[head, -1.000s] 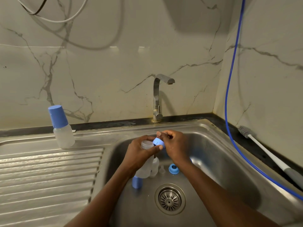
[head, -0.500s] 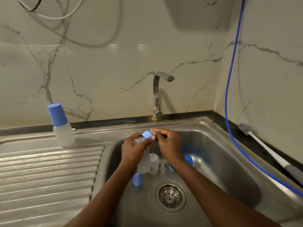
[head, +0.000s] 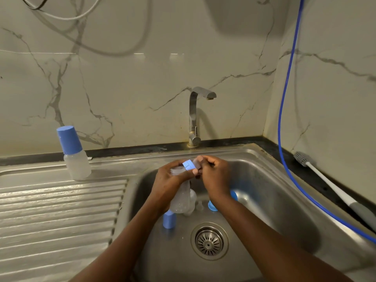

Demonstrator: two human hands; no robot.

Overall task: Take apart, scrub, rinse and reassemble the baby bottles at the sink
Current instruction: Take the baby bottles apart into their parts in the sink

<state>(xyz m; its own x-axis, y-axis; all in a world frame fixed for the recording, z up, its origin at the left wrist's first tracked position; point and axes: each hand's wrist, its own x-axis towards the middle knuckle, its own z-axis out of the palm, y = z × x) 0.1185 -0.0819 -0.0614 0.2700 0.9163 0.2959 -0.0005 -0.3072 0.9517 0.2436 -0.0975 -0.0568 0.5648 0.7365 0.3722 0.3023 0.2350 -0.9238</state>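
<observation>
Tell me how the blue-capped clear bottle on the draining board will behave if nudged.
The blue-capped clear plastic bottle looks empty, so it is probably light and easily shoved. Its tall blue cap over a narrow body suggests it tips readily. Being round-bodied, it would likely roll once down, perhaps onto the ridged steel draining board.

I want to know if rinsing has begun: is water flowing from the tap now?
No: no stream of water falls from the spout of the tap into the sink.
</observation>
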